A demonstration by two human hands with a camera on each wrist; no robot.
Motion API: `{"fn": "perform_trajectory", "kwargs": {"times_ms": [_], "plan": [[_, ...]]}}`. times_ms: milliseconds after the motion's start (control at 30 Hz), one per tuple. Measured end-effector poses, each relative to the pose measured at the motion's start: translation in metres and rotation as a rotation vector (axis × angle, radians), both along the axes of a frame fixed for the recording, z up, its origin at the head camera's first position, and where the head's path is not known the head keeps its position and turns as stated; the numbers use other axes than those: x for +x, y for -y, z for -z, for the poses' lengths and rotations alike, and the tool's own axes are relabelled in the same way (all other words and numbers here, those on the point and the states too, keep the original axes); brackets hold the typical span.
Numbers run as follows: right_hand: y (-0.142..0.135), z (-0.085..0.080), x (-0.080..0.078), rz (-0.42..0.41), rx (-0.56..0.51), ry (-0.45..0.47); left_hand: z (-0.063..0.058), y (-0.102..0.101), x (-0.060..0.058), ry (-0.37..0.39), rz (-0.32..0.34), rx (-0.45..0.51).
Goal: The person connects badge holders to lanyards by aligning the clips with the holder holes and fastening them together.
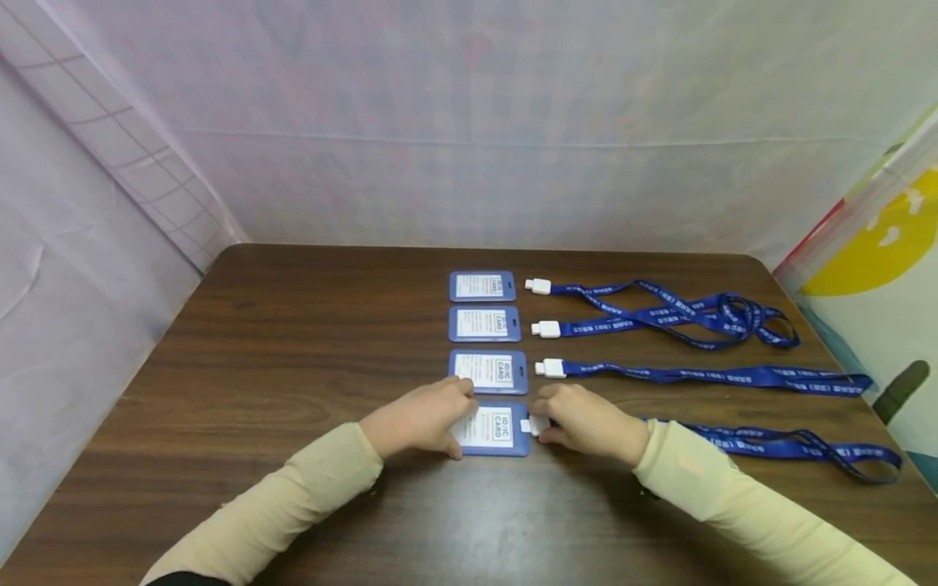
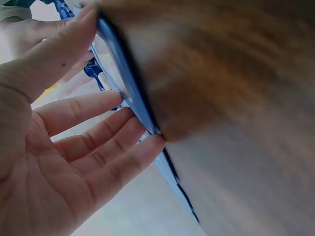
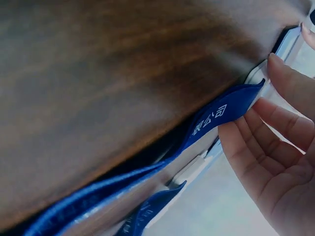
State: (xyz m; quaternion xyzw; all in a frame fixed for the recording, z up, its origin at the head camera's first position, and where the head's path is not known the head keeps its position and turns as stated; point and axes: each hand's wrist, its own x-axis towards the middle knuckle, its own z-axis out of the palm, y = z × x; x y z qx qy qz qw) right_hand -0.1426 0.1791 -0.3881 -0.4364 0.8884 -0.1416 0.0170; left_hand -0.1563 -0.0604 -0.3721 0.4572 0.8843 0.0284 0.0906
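The nearest blue badge holder lies flat on the table, a white ID/IC card showing in its window. At its left end my left hand holds it by the long edges, thumb on the near side and fingertips on the far side. My right hand pinches the white clip of a blue lanyard between thumb and fingers. The clip's tip meets the holder's right end, over where the slot sits on the others. In the right wrist view, the printed strap trails from the clip.
Beyond the hands, three more badge holders lie in a column, each facing a white clip on its own blue lanyard. The two farthest straps overlap in loops. A white curtain hangs behind the brown table.
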Motion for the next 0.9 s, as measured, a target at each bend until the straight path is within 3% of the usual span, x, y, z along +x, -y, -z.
{"fn": "perform_trajectory", "kwargs": {"times_ms": [100,300,433,700,900], "plan": [[-0.004,0.000,0.000,0.046,-0.049,0.062,0.000,0.000,0.000,0.007,-0.004,0.009],[-0.010,0.002,0.001,0.241,-0.165,0.238,0.001,0.000,0.000,0.004,-0.006,0.017],[-0.012,0.006,0.004,0.321,-0.200,0.236,0.001,0.000,0.000,0.013,-0.012,0.015],[-0.011,0.010,0.005,0.324,-0.223,0.232,0.000,-0.001,0.001,0.016,-0.025,0.004],[-0.011,0.009,0.004,0.344,-0.238,0.297,0.000,-0.003,0.001,0.013,-0.020,-0.013]]}}
